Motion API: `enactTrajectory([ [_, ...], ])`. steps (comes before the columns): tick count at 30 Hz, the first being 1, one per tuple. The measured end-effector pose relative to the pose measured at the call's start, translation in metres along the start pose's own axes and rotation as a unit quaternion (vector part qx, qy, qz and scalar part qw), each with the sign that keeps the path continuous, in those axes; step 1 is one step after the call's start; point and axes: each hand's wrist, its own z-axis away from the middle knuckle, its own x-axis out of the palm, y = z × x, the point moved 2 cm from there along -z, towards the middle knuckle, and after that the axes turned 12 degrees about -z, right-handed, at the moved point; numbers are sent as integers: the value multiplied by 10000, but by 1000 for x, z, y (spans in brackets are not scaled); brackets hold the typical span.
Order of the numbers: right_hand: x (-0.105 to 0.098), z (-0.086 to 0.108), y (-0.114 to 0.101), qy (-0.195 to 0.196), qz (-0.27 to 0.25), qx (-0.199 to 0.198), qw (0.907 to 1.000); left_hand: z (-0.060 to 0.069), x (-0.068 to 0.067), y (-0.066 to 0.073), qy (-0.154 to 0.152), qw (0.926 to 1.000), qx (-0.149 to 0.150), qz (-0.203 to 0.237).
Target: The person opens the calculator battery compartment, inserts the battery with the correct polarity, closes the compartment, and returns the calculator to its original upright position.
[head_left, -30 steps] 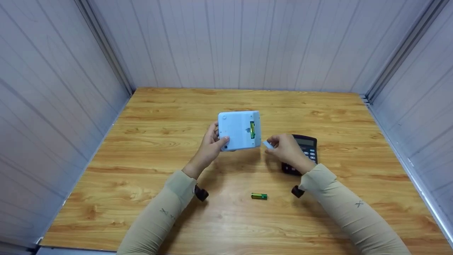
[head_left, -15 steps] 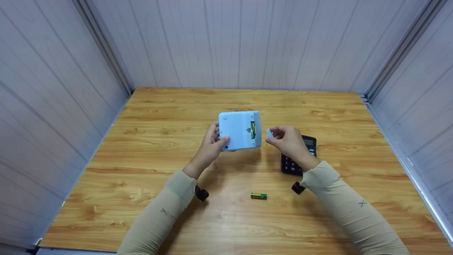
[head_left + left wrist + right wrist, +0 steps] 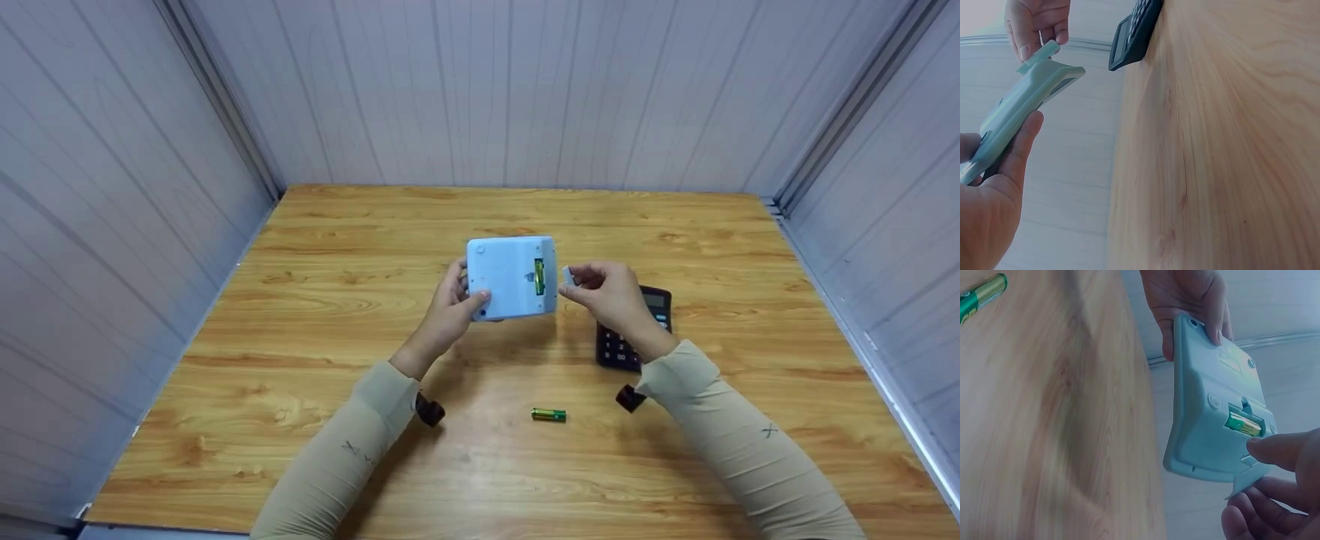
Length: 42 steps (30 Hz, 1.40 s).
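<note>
My left hand (image 3: 448, 311) grips a pale blue calculator (image 3: 502, 277) by its left end, thumb on the back, held up off the table. Its back faces me, with the battery compartment uncovered. A green and gold battery (image 3: 1244, 423) lies in that compartment. Close by the calculator's right edge, my right hand (image 3: 613, 296) pinches a small pale battery cover (image 3: 568, 276) between thumb and fingers. In the right wrist view the cover (image 3: 1248, 479) is tilted near the compartment; whether it touches the calculator I cannot tell.
A second green and gold battery (image 3: 549, 415) lies on the wooden table (image 3: 337, 300) in front of the hands. A black calculator (image 3: 616, 354) lies partly hidden under my right hand. Pale panel walls (image 3: 480, 90) stand behind and at both sides.
My right hand has risen with the battery cover, turning it more upright and then bringing it slightly left toward the compartment. The left hand and pale calculator have shifted slightly right.
</note>
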Motion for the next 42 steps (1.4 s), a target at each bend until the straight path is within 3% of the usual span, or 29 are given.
enactTrajectory([
  [13,3,0,-5,-281,-672,209,9971,0,3,0,-65,10000,29,-60],
  [25,9,-3,-4,-491,-1350,366,9889,2,7,2,-85,9999,29,-139],
  [42,10,-3,-5,-544,-1618,562,9837,2,11,2,-160,9997,30,-169],
])
